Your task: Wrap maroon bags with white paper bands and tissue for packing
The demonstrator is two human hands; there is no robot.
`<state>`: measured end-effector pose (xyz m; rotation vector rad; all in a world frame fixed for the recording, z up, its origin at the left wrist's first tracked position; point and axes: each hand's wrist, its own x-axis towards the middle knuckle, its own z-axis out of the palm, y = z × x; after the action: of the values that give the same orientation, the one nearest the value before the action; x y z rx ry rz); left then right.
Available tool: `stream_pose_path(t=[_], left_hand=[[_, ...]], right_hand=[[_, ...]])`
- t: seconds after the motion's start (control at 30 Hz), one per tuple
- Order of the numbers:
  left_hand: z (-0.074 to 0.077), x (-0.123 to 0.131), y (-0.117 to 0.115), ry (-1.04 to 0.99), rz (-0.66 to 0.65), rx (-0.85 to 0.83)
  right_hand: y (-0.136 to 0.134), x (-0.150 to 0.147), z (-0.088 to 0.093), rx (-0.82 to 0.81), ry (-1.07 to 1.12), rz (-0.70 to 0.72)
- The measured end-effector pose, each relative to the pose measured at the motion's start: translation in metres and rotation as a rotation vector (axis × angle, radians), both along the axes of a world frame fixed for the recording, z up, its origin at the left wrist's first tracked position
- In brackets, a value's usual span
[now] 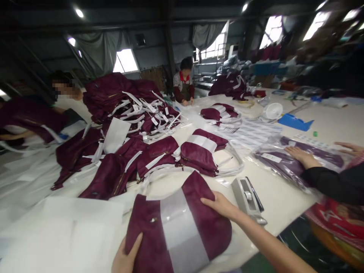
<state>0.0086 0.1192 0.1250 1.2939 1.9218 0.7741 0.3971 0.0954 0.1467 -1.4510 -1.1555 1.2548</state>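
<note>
A maroon handbag (210,220) with a wide pale wrap (183,227) around its middle is between my hands at the near edge of the table. My left hand (126,252) grips its lower left side, thumb on top and fingers hidden beneath. On the upper right edge, my right hand (220,204) pinches the bag with the thumb over its front. The bag's whitish wrapped strap (159,176) arches behind it. A grey tape dispenser (247,197) stands just right of my right hand. Another wrapped maroon bag (196,155) lies beyond the one I hold.
A large heap of maroon bags (113,93) with white tags rises at the back left. White sheets (65,227) cover the near left. At right, a co-worker's hands rest on a plastic-bagged purple item (280,157). A blue piece (295,122) lies farther back. Other people work across the table.
</note>
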Motion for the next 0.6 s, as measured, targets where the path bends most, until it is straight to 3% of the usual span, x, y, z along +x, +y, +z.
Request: stream_pose_path(t=[0.1, 0.17, 0.3, 0.43, 0.5, 0.53, 0.6], left_hand=[[0.049, 0.024, 0.020, -0.072, 0.040, 0.060], [0.086, 0.049, 0.051, -0.064, -0.014, 0.172], [0.178, 0.124, 0.154, 0.123, -0.292, 0.490], [0.265, 0.229, 0.267, 0.201, -0.710, 0.878], [0.287, 0.282, 0.303, 0.250, -0.776, 1.044], [0.291, 0.306, 0.314, 0.262, -0.773, 1.089], [0.280, 0.343, 0.325, 0.287, -0.831, 1.114]], right_hand=[[0.009, 0.028, 0.036, 0.090, -0.077, -0.081], [0.015, 0.048, 0.051, 0.107, -0.092, -0.196], [0.029, 0.076, 0.065, 0.190, 0.035, -0.501], [0.054, 0.077, 0.064, 0.374, 0.271, -0.805], [0.073, 0.070, 0.054, 0.444, 0.328, -0.866], [0.083, 0.066, 0.046, 0.455, 0.347, -0.884], [0.103, 0.058, 0.021, 0.411, 0.390, -0.923]])
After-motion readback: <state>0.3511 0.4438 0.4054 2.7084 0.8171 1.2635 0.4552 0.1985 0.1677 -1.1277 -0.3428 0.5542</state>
